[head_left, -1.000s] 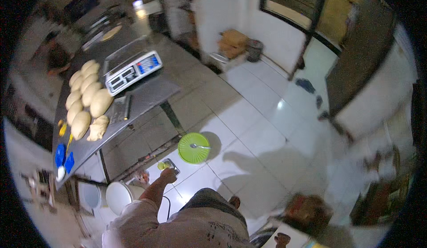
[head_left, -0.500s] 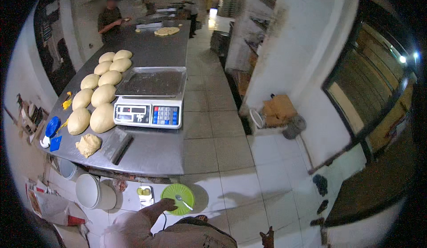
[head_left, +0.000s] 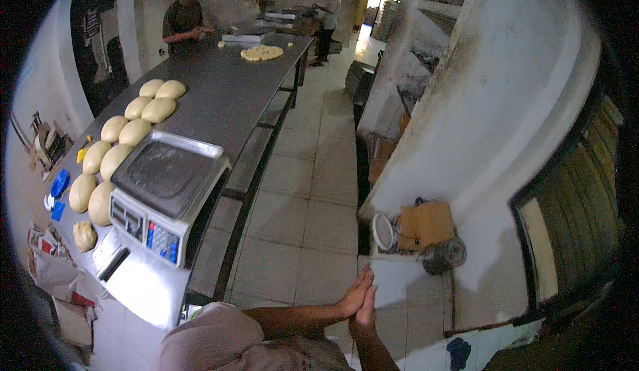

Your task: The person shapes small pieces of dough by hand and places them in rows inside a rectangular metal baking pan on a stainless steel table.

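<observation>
1. Left hand (head_left: 351, 302) and right hand (head_left: 364, 316) meet palm to palm, fingers stretched out, to the right of the bench. Neither grasps anything that shows; whether some scrap lies between the palms cannot be told.

2. Nearest on the bench stands a white weighing scale (head_left: 170, 194), at the near right edge. It looks rigid and fairly heavy; the low sides of its casing promise a surer hold than its broad metal pan.

3. Rounds of dough (head_left: 135, 132) lie in two rough rows along the scale's left side and beyond it, well apart from the hands. Smooth and pale, they are probably soft, weighty and slightly tacky, easily dented; cupped palms underneath would suit them better than pinching fingers.

4. One smaller, knobbly lump (head_left: 84, 236) rests near the scale's front left corner. It would likely stretch or tear if tugged, so gathering it from below seems kinder.

5. The long bench (head_left: 223, 94) is dark and smooth, with strong glare at its near end. Flattened dough (head_left: 261, 52) lies toward the far end.

6. Beyond, one person (head_left: 183, 21) in a dark top stands at the bench's left side, another (head_left: 327, 18) farther off. Pale tiles (head_left: 286, 221) cover the floor; a brown carton (head_left: 426, 224) sits by a stained white wall (head_left: 466, 118).
</observation>
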